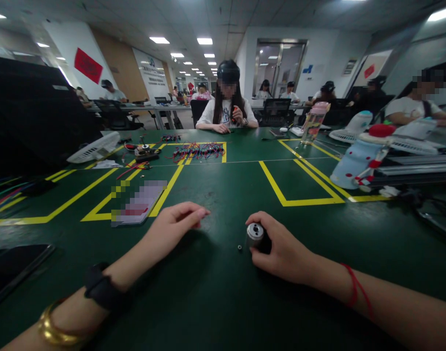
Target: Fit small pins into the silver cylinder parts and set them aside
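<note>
My right hand (281, 248) has its thumb and fingers wrapped round the side of a short silver metal cylinder (254, 235), which looks like a small motor. The cylinder stands upright on the green tabletop, and dark holes show in its top face. Just left of it lies a tiny metal part (239, 247), like a nut or small gear, touched by neither hand. Above the table, left of the cylinder, my left hand (177, 222) holds thumb and fingertips together in a pinch. Whatever may be between those fingertips is too small to make out.
Near my left hand lies a pale purple phone (140, 202); a dark phone (18, 265) is at the left edge. Tangled wired parts (201, 152) lie farther back. A blue bottle (356, 158) stands at right. Across the table sits a co-worker (226, 105).
</note>
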`<state>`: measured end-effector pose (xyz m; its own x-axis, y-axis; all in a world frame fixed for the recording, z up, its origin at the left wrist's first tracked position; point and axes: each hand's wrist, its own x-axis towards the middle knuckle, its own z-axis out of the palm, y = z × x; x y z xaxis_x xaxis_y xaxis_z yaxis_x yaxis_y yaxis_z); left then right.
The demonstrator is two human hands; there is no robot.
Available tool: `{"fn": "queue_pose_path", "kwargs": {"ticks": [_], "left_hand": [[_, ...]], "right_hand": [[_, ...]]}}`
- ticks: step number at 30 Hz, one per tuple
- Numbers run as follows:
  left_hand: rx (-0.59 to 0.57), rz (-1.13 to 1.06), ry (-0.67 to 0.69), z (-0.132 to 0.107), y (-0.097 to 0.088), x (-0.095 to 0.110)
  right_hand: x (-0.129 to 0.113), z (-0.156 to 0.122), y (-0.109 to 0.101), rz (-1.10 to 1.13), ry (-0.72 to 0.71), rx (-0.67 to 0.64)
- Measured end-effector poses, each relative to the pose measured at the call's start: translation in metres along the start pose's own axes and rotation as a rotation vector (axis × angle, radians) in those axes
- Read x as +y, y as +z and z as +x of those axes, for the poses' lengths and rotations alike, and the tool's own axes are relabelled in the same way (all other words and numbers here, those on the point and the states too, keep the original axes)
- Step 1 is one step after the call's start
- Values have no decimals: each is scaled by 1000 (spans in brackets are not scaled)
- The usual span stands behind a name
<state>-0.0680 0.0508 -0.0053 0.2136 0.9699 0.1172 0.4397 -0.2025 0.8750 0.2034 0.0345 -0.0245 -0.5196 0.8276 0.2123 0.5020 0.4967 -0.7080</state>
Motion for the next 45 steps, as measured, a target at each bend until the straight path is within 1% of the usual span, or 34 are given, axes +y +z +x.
{"fn": "queue_pose_path", "kwargs": {"ticks": [2, 4, 7, 10, 12, 14, 18, 20, 22, 24, 26, 27, 29, 30, 32, 33, 34, 35, 37, 39, 42, 43, 45], "left_hand": [[84, -109, -85, -5, -14, -12], [119, -173, -132, -10, -23, -23], [143, -134, -128, -17, -25, -30], [142, -61, -113, -18, -23, -28], [138, -52, -108, -18, -23, -27], [136, -55, -105, -17, -23, -27], [116, -26, -105, -16, -24, -29], [104, -31, -107, -16, -25, -30], [102, -67, -113, -17, -25, -32], [110, -119, -115, -17, -25, -33], [119, -165, -113, -17, -24, -35], [121, -184, -111, -17, -24, -35], [125, -206, -112, -17, -23, -34], [123, -206, -112, -17, -23, -34], [116, -181, -106, -17, -23, -32], [113, -161, -100, -17, -23, -32], [112, -144, -93, -17, -23, -32], [112, -134, -84, -17, -23, -32], [118, -142, -70, -18, -24, -34], [120, -173, -67, -18, -24, -36], [120, -217, -82, -17, -25, -40], [119, -231, -87, -17, -25, -41], [121, -252, -94, -16, -26, -42]], "right_hand": [[-1, 1, 1, 9, 8, -6], [-1, 2, 2, 16, 3, -6], [0, 3, 1, 21, -1, 27], [8, -2, -14, 4, 73, 84], [18, -14, -35, -51, 156, 122], [34, -32, -64, -154, 256, 189], [76, -82, -129, -420, 533, 401], [100, -107, -156, -511, 656, 446], [122, -125, -177, -563, 763, 485], [138, -135, -190, -612, 809, 518], [143, -136, -193, -705, 785, 571], [141, -133, -189, -777, 732, 600], [126, -121, -173, -927, 574, 648], [115, -113, -161, -965, 482, 627], [89, -92, -132, -960, 311, 486], [78, -81, -118, -928, 257, 407], [68, -69, -106, -903, 215, 348], [62, -57, -96, -899, 186, 322], [59, -38, -86, -948, 177, 330], [66, -25, -88, -1004, 221, 306], [80, -22, -102, -961, 278, 185], [84, -26, -108, -947, 275, 174], [90, -38, -121, -1004, 275, 243]]}}
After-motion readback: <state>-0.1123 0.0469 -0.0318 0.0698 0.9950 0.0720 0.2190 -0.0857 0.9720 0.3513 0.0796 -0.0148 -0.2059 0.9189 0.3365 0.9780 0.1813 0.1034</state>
